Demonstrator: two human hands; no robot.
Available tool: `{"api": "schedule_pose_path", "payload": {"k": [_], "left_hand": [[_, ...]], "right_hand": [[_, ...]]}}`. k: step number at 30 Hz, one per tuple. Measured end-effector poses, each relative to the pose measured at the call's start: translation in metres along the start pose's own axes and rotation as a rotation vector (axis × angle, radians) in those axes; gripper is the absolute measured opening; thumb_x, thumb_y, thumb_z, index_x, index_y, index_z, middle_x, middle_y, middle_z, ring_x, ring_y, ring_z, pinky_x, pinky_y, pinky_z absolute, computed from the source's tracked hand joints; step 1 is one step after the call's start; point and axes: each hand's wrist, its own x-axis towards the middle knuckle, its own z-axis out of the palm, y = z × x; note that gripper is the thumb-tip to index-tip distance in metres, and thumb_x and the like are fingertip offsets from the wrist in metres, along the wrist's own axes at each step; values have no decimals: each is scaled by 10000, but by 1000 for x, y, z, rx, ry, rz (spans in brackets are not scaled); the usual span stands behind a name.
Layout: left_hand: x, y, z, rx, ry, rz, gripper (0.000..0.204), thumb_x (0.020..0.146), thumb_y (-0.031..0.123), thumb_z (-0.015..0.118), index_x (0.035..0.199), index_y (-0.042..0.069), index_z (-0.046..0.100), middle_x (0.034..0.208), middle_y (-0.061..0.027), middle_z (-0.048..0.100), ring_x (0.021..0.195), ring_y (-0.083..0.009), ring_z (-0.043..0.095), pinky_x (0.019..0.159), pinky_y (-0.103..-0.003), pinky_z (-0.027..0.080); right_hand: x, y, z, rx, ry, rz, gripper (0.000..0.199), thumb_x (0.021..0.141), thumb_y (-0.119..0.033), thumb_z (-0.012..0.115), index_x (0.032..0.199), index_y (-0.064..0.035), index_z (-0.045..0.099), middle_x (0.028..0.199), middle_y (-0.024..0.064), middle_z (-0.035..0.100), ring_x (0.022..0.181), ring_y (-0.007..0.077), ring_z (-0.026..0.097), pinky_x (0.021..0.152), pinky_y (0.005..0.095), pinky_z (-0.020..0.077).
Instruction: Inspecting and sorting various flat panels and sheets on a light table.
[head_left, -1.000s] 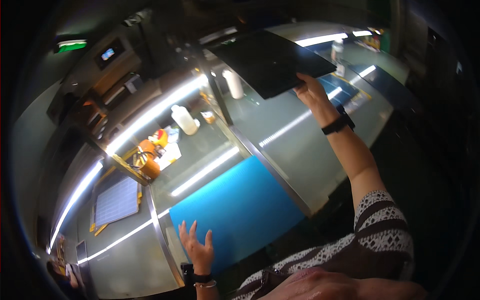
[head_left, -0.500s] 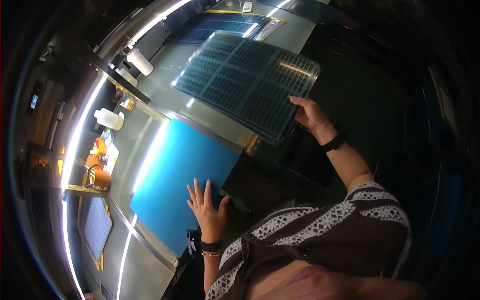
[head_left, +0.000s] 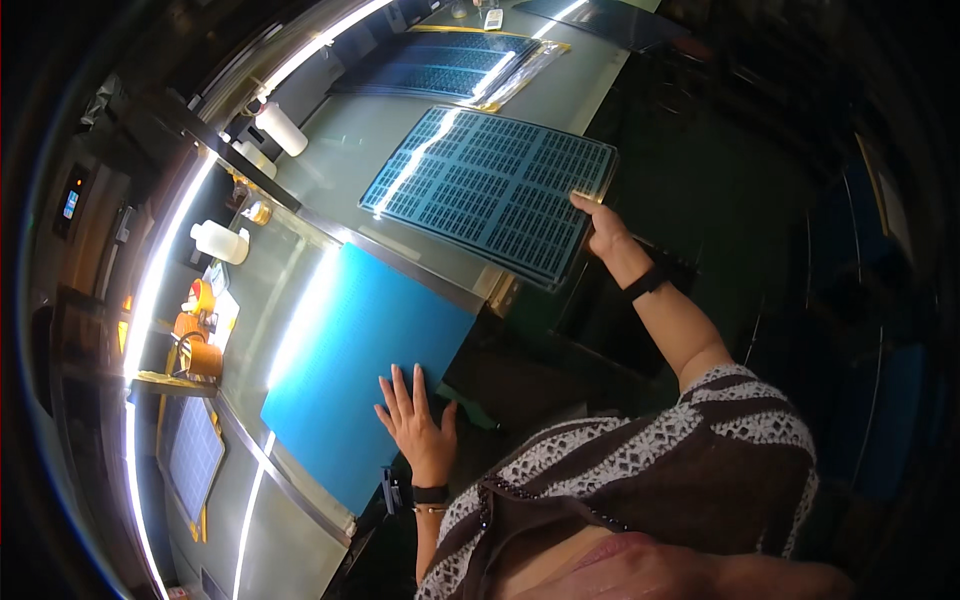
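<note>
A teal panel [head_left: 490, 190], covered in a dark grid pattern, lies low over the far part of the worktable; whether it touches the tabletop I cannot tell. My right hand [head_left: 605, 230] grips its near right edge, thumb on top, with the other fingers hidden beneath. Closer to me, a plain bright blue sheet [head_left: 370, 340] rests on the table. Across the near edge of this sheet lies my left hand [head_left: 420, 435], palm down, fingers spread and holding nothing.
Dark patterned panels [head_left: 430, 65] with a yellow edge lie farther back. Along the left side stand a white bottle [head_left: 220, 241], another white bottle [head_left: 282, 128] and orange tape rolls [head_left: 203, 357]. A gridded pale sheet [head_left: 195, 455] is at lower left. Bright tube lights [head_left: 165, 260] run alongside.
The patterned panel has come down and flattened toward the table, with my right hand still on its edge. My left hand has barely moved on the blue sheet.
</note>
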Motion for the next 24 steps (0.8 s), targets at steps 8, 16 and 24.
{"api": "schedule_pose_path", "payload": {"k": [8, 16, 24], "left_hand": [[5, -5, 4, 5, 44, -35, 736, 747, 217, 718, 1410, 158, 403, 1511, -130, 280, 1414, -346, 199, 1112, -560, 148], [-4, -16, 2, 4, 83, -57, 765, 702, 167, 731, 1402, 177, 422, 1496, -122, 309, 1399, -349, 235, 1105, -562, 181], [-4, -6, -8, -25, 82, -36, 766, 705, 166, 734, 1404, 195, 423, 1498, -105, 311, 1400, -335, 238, 1110, -549, 179]], "right_hand": [[-3, -78, 65, -393, -6, -627, 239, 812, -54, 681, 1032, 34, 646, 1000, 89, 667, 874, 200, 632, 833, 331, 489], [-63, -77, 140, -1748, -863, -1709, 453, 705, 135, 490, 1114, 2, 634, 1156, 133, 645, 1107, 308, 603, 976, 383, 473], [-2, -54, 64, -1851, -1017, -1242, 448, 837, 34, 451, 1233, -113, 600, 1320, 96, 548, 1270, 338, 459, 1078, 477, 338]]}}
